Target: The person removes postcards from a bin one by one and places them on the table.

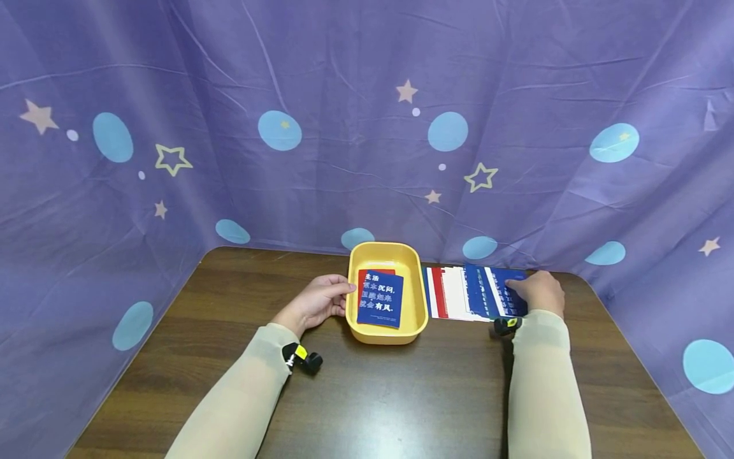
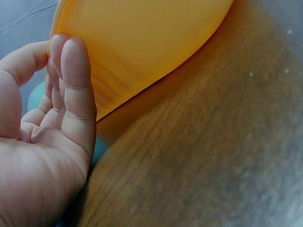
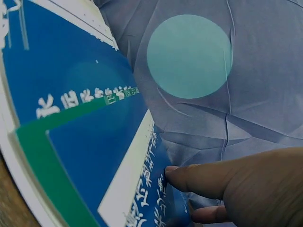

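Observation:
A yellow plastic basin (image 1: 416, 325) stands near the table's back edge. In it, a blue card (image 1: 381, 312) with white Chinese writing lies over a red card (image 1: 383, 271). My left hand (image 1: 318, 301) grips the basin's left rim, thumb over the edge and fingers along the outer wall, as the left wrist view shows. Right of the basin lies an overlapping row of white, red, blue and green cards (image 1: 456, 293). At its right end my right hand (image 1: 541, 293) pinches a blue card (image 3: 163, 201), thumb on its printed face; the other fingers are mostly hidden.
A purple curtain (image 1: 367, 127) with stars and dots hangs right behind the brown wooden table (image 1: 395, 395) and along both sides. Each wrist carries a small black camera (image 1: 309, 362). Light glares off the table's front.

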Demonstrator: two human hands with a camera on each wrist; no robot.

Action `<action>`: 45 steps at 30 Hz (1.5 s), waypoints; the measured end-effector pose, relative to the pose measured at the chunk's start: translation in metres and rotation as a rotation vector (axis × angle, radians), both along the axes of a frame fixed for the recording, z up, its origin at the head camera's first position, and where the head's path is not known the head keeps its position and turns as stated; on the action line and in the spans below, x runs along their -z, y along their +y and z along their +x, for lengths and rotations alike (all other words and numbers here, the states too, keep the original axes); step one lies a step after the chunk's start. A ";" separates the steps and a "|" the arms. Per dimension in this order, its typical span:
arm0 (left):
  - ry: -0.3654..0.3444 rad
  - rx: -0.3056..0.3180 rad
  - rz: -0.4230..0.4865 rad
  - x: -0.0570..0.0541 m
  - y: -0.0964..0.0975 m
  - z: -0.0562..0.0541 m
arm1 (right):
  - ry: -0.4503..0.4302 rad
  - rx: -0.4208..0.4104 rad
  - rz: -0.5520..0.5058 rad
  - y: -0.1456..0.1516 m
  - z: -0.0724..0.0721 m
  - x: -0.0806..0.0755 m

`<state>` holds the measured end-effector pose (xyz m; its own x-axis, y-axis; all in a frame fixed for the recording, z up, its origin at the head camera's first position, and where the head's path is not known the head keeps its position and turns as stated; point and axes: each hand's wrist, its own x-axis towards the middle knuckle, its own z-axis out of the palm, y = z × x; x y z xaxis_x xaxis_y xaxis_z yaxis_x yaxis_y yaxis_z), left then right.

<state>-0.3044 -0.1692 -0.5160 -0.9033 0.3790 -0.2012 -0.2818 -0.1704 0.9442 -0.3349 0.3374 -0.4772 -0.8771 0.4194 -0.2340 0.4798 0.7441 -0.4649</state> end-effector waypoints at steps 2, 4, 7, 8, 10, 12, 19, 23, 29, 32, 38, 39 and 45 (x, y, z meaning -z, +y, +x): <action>0.002 0.003 0.001 -0.001 0.000 0.000 | 0.001 -0.008 -0.012 0.000 0.000 -0.003; 0.002 0.003 0.002 -0.001 0.000 0.001 | 0.024 -0.040 -0.003 0.001 -0.001 -0.007; 0.005 0.008 -0.002 -0.002 0.000 0.001 | 0.088 -0.097 -0.006 -0.003 -0.003 -0.014; 0.006 0.010 -0.004 -0.002 0.000 0.001 | 0.113 -0.120 -0.010 -0.005 -0.004 -0.018; 0.008 0.011 -0.004 -0.002 0.000 0.001 | 0.162 -0.159 -0.033 -0.013 -0.005 -0.026; 0.008 0.009 -0.003 -0.002 0.000 0.001 | 0.194 -0.205 -0.068 -0.024 -0.006 -0.036; 0.006 0.009 0.002 0.000 0.000 0.000 | 0.209 -0.385 -0.194 -0.074 -0.001 -0.068; 0.007 0.006 -0.004 0.001 0.000 0.000 | 0.204 -0.443 -0.270 -0.103 0.004 -0.081; 0.009 -0.003 -0.004 0.000 0.000 0.001 | 0.211 -0.525 -0.356 -0.147 0.010 -0.089; 0.012 -0.006 -0.003 0.000 0.001 0.002 | 0.184 -0.550 -0.374 -0.170 0.011 -0.087; 0.006 -0.003 -0.006 0.003 0.002 0.002 | 0.068 -0.583 -0.347 -0.217 0.008 -0.084; 0.007 -0.004 -0.008 0.003 0.002 0.002 | 0.050 -0.598 -0.330 -0.225 0.007 -0.084; 0.012 -0.010 -0.013 0.001 0.001 0.001 | -0.068 -0.715 -0.139 -0.259 -0.011 -0.070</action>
